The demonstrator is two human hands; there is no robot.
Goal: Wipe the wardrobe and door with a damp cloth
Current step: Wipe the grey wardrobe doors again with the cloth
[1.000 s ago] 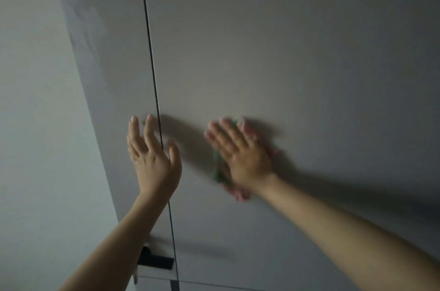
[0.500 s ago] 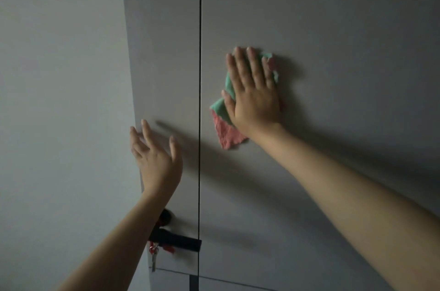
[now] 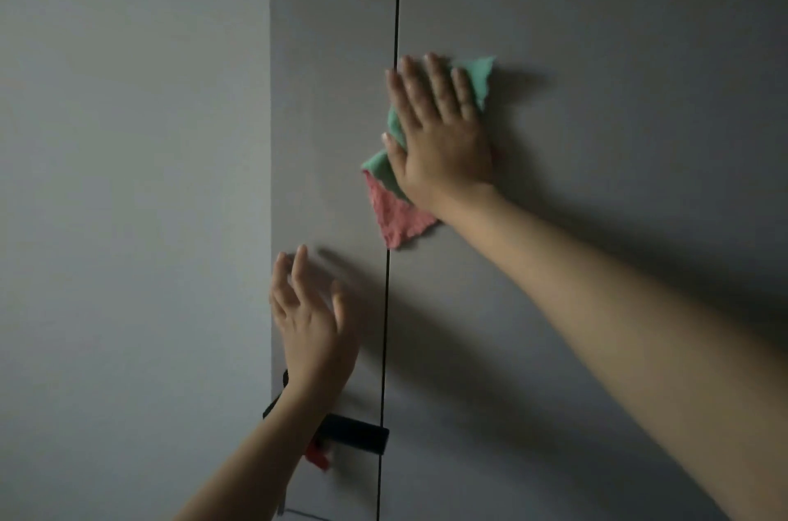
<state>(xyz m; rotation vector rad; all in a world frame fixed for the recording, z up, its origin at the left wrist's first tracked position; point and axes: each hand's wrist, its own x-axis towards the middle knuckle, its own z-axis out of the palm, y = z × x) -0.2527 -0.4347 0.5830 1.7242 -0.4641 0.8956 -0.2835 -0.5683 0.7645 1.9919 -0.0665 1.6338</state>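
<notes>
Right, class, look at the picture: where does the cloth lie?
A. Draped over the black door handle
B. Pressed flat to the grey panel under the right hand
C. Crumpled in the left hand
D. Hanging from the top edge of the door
B: the right hand, fingers straight, presses the green and pink cloth flat against the grey panel; the left hand holds nothing.

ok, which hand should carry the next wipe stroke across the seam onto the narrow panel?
Right. The right hand already presses the cloth flat against the wide panel, its edge reaching the seam. The left hand is open and empty, lower down by the handle.
</notes>
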